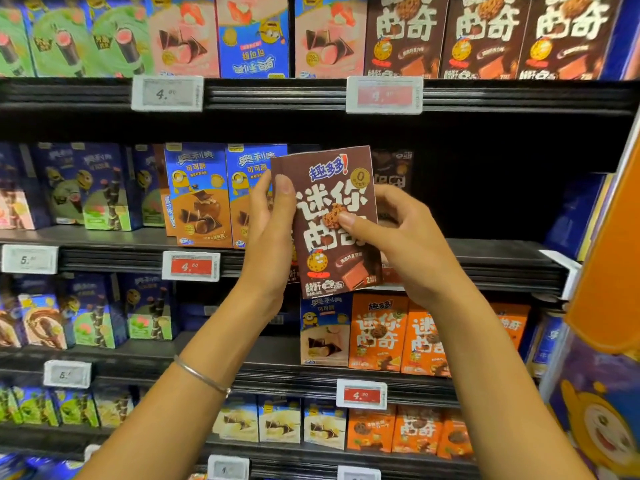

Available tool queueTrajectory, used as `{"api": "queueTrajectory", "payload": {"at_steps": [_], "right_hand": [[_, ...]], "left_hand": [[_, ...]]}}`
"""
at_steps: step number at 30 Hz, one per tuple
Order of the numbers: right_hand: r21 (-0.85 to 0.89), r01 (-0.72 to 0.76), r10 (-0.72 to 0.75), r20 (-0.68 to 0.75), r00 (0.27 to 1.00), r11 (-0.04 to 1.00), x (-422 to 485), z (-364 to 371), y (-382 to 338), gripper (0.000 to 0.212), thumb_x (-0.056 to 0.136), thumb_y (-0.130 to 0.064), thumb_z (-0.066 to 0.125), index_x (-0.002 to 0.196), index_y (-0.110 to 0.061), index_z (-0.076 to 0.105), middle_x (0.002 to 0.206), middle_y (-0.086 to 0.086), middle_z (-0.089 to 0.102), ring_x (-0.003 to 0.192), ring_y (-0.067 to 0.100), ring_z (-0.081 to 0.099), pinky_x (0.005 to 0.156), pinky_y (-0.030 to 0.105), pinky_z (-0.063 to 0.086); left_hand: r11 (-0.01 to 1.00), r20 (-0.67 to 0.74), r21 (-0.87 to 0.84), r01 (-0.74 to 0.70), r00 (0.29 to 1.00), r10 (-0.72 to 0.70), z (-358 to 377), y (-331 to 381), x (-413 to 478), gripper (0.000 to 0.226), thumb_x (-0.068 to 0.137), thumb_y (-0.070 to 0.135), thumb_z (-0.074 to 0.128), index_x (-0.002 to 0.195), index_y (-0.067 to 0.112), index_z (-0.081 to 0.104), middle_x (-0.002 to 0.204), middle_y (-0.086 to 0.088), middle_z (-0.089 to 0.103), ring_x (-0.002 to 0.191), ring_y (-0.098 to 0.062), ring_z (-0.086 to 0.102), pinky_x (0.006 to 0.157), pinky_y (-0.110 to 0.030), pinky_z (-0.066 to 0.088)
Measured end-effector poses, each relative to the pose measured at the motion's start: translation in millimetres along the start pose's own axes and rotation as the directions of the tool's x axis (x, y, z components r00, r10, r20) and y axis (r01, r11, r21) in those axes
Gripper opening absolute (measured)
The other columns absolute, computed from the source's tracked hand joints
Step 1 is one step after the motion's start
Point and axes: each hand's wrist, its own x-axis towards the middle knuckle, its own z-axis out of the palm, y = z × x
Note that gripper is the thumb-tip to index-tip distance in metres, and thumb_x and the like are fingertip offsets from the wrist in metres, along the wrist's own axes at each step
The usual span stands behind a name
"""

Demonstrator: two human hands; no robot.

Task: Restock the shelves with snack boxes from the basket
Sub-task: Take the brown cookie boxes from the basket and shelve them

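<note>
A brown cookie snack box [327, 188] is held upright in front of the second shelf [485, 258], its printed face toward me. My left hand [268, 223] grips its left edge, thumb on the front. My right hand [405, 233] grips its right side, thumb pressed on the box's front near the middle. Behind the box, a dark brown box [393, 168] of the same kind stands deep on that shelf. The basket is out of sight.
Blue-and-orange snack boxes [199, 195] stand left of the held box. To the right the second shelf is dark and bare up to an orange display panel [609, 271]. Orange cookie boxes [377, 332] fill the shelf below; brown ones [485, 36] line the top shelf.
</note>
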Motion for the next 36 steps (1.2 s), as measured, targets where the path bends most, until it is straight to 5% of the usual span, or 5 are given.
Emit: {"api": "queueTrajectory", "payload": {"at_steps": [10, 13, 20, 28, 36], "right_hand": [[0.191, -0.08, 0.073, 0.042, 0.996, 0.978, 17.4, -39.3, 11.4, 0.05, 0.08, -0.042, 0.083, 0.124, -0.026, 0.065, 0.117, 0.0, 0.075, 0.105, 0.023, 0.074, 0.078, 0.041, 0.062], [0.214, -0.129, 0.141, -0.04, 0.989, 0.968, 29.7, -70.3, 25.0, 0.047, 0.079, -0.043, 0.083, 0.121, -0.028, 0.068, 0.118, 0.001, 0.075, 0.106, 0.022, 0.074, 0.078, 0.039, 0.062], [0.024, -0.268, 0.242, -0.516, 0.822, 0.963, 92.6, -138.5, 65.8, 0.038, 0.08, -0.018, 0.082, 0.112, -0.012, 0.063, 0.089, 0.003, 0.075, 0.054, -0.003, 0.068, 0.036, 0.015, 0.045], [0.14, -0.397, 0.412, -0.49, 0.768, 0.907, 156.2, -176.8, 110.0, 0.025, 0.082, -0.021, 0.084, 0.081, -0.02, 0.059, 0.071, -0.007, 0.065, 0.037, 0.002, 0.062, 0.03, 0.02, 0.044], [-0.195, -0.41, 0.251, -0.54, 0.803, 0.891, 185.6, -176.1, 126.7, 0.057, 0.081, -0.035, 0.083, 0.131, -0.02, 0.06, 0.115, 0.002, 0.068, 0.09, 0.019, 0.066, 0.057, 0.022, 0.049]], "left_hand": [[0.986, -0.107, 0.162, -0.047, 0.992, 0.065, 4.3, -15.8, 5.7, 0.052, 0.113, 0.039, 0.045, 0.161, 0.028, 0.031, 0.152, 0.007, 0.053, 0.136, -0.016, 0.059, 0.108, -0.046, 0.056], [0.986, -0.125, 0.159, -0.042, 0.99, 0.063, 3.0, -16.9, 6.8, 0.047, 0.112, 0.032, 0.049, 0.157, 0.028, 0.035, 0.139, 0.008, 0.06, 0.117, -0.009, 0.07, 0.082, -0.026, 0.064], [0.989, -0.161, 0.13, -0.071, 0.983, 0.092, 13.1, -12.4, 9.1, 0.047, 0.112, 0.028, 0.052, 0.157, 0.024, 0.038, 0.136, 0.007, 0.062, 0.104, 0.002, 0.072, 0.067, -0.015, 0.059], [0.993, -0.157, 0.102, -0.066, 0.984, 0.081, 27.0, -12.9, 12.0, 0.047, 0.111, 0.035, 0.052, 0.155, 0.025, 0.038, 0.138, 0.001, 0.065, 0.109, -0.008, 0.075, 0.069, -0.018, 0.061], [0.988, -0.129, 0.13, -0.078, 0.987, 0.095, 32.9, -15.5, 10.3, 0.042, 0.112, 0.035, 0.051, 0.151, 0.023, 0.041, 0.131, 0.005, 0.067, 0.108, -0.004, 0.074, 0.069, -0.016, 0.059]]}}
